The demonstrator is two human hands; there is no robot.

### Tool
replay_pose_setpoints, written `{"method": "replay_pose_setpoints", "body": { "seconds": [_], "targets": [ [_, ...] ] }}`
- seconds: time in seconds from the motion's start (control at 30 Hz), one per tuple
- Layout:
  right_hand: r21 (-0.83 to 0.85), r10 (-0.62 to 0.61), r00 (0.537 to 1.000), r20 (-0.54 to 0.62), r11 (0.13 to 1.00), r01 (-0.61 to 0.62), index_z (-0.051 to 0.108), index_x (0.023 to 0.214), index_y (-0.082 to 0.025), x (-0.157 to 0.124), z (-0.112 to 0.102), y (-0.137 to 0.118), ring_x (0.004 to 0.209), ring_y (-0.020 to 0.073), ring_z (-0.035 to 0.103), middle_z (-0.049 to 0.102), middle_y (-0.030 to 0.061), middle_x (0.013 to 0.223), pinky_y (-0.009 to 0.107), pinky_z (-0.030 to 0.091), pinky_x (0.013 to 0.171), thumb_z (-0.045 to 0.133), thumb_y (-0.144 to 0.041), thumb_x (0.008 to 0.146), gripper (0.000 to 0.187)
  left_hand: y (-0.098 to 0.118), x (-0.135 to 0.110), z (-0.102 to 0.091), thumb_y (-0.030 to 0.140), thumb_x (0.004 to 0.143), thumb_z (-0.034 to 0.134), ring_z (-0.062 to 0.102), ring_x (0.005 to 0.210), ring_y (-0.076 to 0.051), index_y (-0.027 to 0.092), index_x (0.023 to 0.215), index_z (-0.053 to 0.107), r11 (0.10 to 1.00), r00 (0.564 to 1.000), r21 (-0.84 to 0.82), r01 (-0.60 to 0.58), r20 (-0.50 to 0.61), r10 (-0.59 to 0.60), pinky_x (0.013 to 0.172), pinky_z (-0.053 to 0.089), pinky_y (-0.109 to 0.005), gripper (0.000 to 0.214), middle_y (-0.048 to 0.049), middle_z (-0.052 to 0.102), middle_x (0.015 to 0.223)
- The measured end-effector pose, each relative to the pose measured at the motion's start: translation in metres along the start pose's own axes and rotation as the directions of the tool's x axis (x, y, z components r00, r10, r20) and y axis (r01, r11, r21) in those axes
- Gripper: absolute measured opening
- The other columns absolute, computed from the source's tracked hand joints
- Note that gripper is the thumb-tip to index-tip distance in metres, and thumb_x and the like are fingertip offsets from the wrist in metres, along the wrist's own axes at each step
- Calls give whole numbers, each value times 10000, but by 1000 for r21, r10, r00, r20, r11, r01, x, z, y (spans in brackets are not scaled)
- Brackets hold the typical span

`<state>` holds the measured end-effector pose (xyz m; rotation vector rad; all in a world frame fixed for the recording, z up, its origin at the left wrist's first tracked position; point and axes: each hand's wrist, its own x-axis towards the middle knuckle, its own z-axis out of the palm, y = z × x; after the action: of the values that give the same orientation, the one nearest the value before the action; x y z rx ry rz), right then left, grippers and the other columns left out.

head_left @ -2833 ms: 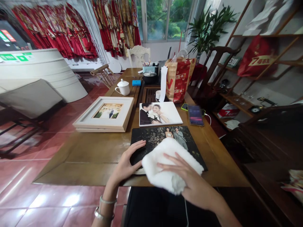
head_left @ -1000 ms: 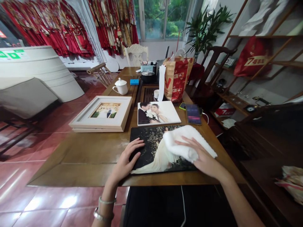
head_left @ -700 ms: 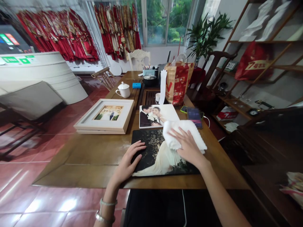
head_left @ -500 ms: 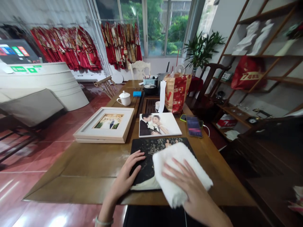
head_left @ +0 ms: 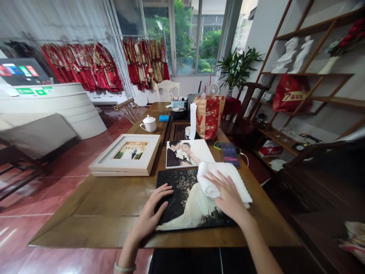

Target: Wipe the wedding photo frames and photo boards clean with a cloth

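A dark photo panel (head_left: 182,201) with a pale flowing dress on it lies flat at the table's near edge. My left hand (head_left: 155,205) rests on its left side, fingers spread and thumb apart. A folded white towel (head_left: 238,188) covers the panel's upper right corner and reaches past its right edge. On top of the towel, my right hand (head_left: 226,192) presses down with its fingers stretched across it, holding it against the panel. Just behind lies a paler wedding photo panel (head_left: 199,150); the towel hides the dark panel's far right part.
Stacked light wooden frames (head_left: 128,154) sit on the left of the brown table (head_left: 114,201). Behind them is a lidded white cup (head_left: 148,124). A paper bag (head_left: 209,118) stands farther back, and a phone (head_left: 230,154) with a white cable lies at right.
My right hand and the towel have moved away from me and to the right, uncovering the dress on the panel. My left hand has stayed on the panel's left side.
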<state>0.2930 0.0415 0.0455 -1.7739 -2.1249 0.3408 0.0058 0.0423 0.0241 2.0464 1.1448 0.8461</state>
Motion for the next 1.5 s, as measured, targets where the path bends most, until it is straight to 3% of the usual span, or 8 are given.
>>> {"method": "replay_pose_setpoints", "body": {
  "seconds": [0.2, 0.4, 0.63, 0.83, 1.03, 1.23, 1.37, 1.5],
  "targets": [
    [25, -130, 989, 77, 991, 128, 405, 1390, -344, -32, 14, -50, 1416, 244, 134, 307, -94, 1494, 552, 57, 1141, 415, -6, 520, 933, -1, 0, 1, 280, 933, 447, 375, 1348, -237, 275, 1215, 567, 1000, 1000, 4, -1, -27, 1, 1131, 290, -482, 307, -61, 520, 1360],
    [216, -244, 941, 236, 957, 194, 419, 1371, -387, -80, 1, -29, 1409, 254, 171, 354, -84, 1469, 586, 93, 1126, 428, -68, 617, 819, -1, -1, 0, 275, 934, 444, 367, 1353, -235, 271, 1218, 564, 1000, 1000, -3, 1, -15, -1, 1135, 282, -481, 308, -62, 520, 1362],
    [88, -66, 995, 71, 994, 60, 444, 1361, -344, -32, -7, 14, 1409, 222, 176, 389, -59, 1459, 553, 100, 1135, 416, -58, 674, 745, 3, 1, -1, 268, 929, 456, 401, 1332, -243, 258, 1226, 561, 1000, 999, -2, -8, -39, 8, 1123, 300, -500, 315, -69, 538, 1349],
    [-19, -69, 998, 7, 997, 70, 482, 1338, -309, 29, -4, 12, 1398, 261, 207, 406, -29, 1452, 582, 137, 1107, 450, -62, 673, 710, 1, 1, 0, 265, 933, 447, 386, 1342, -237, 255, 1223, 568, 1000, 999, -1, -22, -23, 22, 1128, 289, -499, 314, -69, 545, 1340],
    [49, -257, 962, 92, 966, 254, 416, 1382, -335, -10, 2, -20, 1416, 235, 138, 336, -64, 1485, 567, 36, 1130, 431, -24, 578, 862, 1, 1, 0, 274, 942, 427, 367, 1352, -230, 261, 1219, 566, 1000, 1000, -1, 2, -9, -2, 1131, 282, -493, 310, -68, 533, 1347],
    [275, -427, 853, 301, 895, 351, 396, 1385, -385, -75, -9, -30, 1408, 271, 163, 330, -70, 1483, 591, 68, 1126, 514, -154, 741, 695, 0, 1, 0, 273, 943, 428, 355, 1360, -224, 273, 1224, 558, 1000, 1000, -7, 23, -3, -23, 1135, 280, -485, 310, -52, 529, 1355],
    [287, -321, 903, 285, 928, 239, 405, 1368, -419, -71, -21, -5, 1408, 204, 173, 361, -101, 1465, 538, 66, 1149, 408, -54, 758, 711, 1, 2, -1, 272, 942, 428, 360, 1357, -224, 274, 1221, 562, 1000, 1000, -9, 24, -2, -24, 1137, 279, -479, 309, -49, 532, 1354],
    [212, -201, 963, 178, 964, 162, 393, 1389, -368, -29, -23, 26, 1413, 211, 152, 356, -67, 1476, 549, 44, 1146, 399, -67, 759, 698, 1, 2, -1, 267, 944, 425, 359, 1356, -222, 269, 1219, 563, 1000, 1000, -6, 24, 3, -24, 1140, 272, -476, 308, -49, 526, 1358]
  ]
}}
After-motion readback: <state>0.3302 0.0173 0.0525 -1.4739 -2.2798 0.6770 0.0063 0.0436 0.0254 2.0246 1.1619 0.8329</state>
